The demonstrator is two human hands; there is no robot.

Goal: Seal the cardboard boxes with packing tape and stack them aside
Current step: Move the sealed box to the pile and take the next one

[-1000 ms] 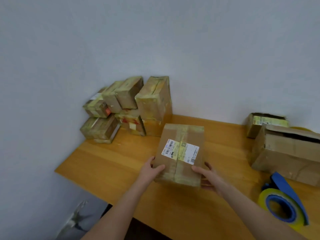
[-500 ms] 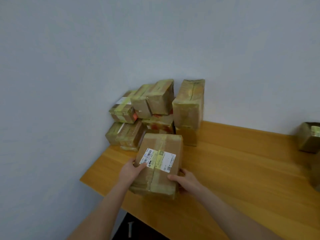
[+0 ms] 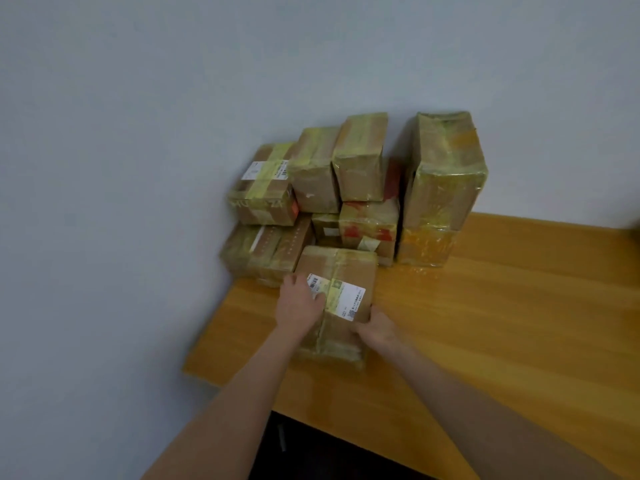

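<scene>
1 wall [image 3: 173, 133], pale and bare, fills the upper part and left side of the view. Below it runs a wooden table [image 3: 502, 323], its grain running left to right, with its left end against that wall. In the table's far left corner stands a stack of taped boxes [image 3: 346, 188], 2 layers high, wrapped in yellowish tape; just to its right is a tall box [image 3: 443, 188] standing on end, the highest of the group and touching the stack's side. In front of the stack, touching its lower boxes, lies the sealed box [image 3: 341, 299] on the table, taped along its middle seam and around its near end. A white shipping label [image 3: 343, 299] with a barcode sits on its top face, partly under the tape. The left hand [image 3: 299, 303] lies flat on the box's top left edge, fingers together and thumb spread toward the label, covering the label's left corner. The right hand [image 3: 377, 332] grips the box's near right corner, fingers curled around the edge and pressed against the side. Both bare forearms reach in from the lower edge of the view.
</scene>
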